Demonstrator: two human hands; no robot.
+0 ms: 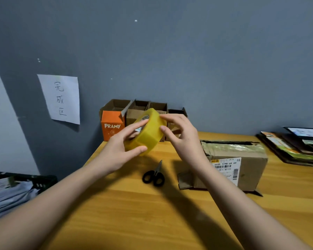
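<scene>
Yellow translucent plastic tape roll: gripped at near-left rim by left hand, pinched on right band by right hand.

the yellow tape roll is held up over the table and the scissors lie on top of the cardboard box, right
Not quite. The scissors lie on the table, left of the box, not on top of it; the head view shows this. The tape roll is indeed held up over the table.
</scene>
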